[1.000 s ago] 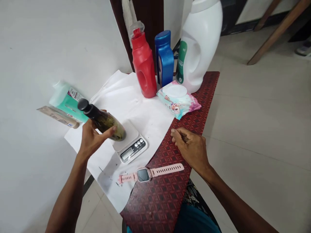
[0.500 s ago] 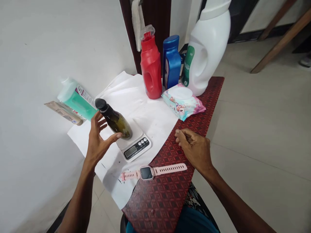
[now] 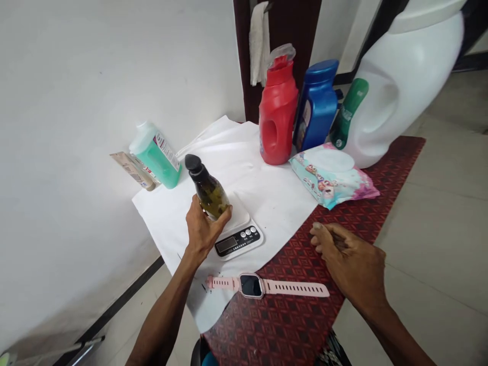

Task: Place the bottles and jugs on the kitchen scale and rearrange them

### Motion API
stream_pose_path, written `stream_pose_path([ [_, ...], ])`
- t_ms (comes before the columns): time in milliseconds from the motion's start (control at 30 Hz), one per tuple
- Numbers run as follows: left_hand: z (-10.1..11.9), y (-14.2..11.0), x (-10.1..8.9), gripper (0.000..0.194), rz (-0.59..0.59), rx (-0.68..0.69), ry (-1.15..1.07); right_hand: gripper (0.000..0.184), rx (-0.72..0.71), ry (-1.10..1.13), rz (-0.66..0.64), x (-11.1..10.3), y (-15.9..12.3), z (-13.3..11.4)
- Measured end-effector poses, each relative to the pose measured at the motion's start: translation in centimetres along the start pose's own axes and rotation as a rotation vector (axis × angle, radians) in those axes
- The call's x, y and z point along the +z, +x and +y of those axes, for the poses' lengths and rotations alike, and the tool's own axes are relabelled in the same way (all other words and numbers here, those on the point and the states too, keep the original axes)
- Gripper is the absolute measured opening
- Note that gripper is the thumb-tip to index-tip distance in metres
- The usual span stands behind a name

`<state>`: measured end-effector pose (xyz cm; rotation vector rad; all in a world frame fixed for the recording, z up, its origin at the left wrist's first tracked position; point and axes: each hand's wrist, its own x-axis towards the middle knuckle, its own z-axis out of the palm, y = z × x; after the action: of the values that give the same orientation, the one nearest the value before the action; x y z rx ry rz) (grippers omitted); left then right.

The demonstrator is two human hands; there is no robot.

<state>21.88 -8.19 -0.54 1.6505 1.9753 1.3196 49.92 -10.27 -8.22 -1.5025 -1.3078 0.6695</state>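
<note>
A dark olive bottle with a black cap stands on the white kitchen scale. My left hand is closed around its lower part, thumb on the near side, and some of the fingers are hidden behind it. The scale's display looks dark. My right hand hovers over or rests by the table's right edge, its fingers curled in with nothing visible in them. Between the hands and closer to me lies a pink smartwatch, its strap stretched out flat.
Along the back stand a red jug, a blue bottle and a large white jug. A wet wipes pack lies before them. By the wall are a green liquid bottle and a tan packet. White cloth partly covers the red patterned table.
My left hand has closed from a loose, spread pose onto the bottle. The right hand stays curled. The view has shifted, so the things appear farther right.
</note>
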Motion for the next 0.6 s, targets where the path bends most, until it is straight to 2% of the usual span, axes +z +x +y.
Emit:
stream_pose_path([
  [67, -0.4, 0.3, -1.2, 0.057, 0.049, -0.048, -0.048, 0.052, 0.008, 0.000, -0.003, 0.0, 0.0, 0.0],
  [167, -2.1, 1.6, -4.6, 0.062, 0.218, -0.114, -0.013, 0.054, 0.002, -0.010, -0.009, 0.0, 0.1, 0.1],
  [267, -5.1, 4.3, -8.6, 0.063, 0.365, -0.142, 0.123, 0.055, -0.029, -0.029, -0.010, 0.1, 0.1, 0.3],
  [367, -8.8, 7.8, -11.2, 0.059, 0.430, -0.240, 0.201, 0.055, -0.058, -0.049, -0.019, 0.1, 0.2, 0.4],
  [467, -11.9, 11.0, -12.1, 0.054, 0.421, -0.356, 0.258, 0.056, -0.064, -0.066, -0.021, 0.0, 0.2, 0.4],
  [600, -14.1, 14.2, -11.8, 0.055, 0.404, -0.374, 0.292, 0.055, -0.054, -0.072, -0.033, -0.1, 0.4, 0.2],
])
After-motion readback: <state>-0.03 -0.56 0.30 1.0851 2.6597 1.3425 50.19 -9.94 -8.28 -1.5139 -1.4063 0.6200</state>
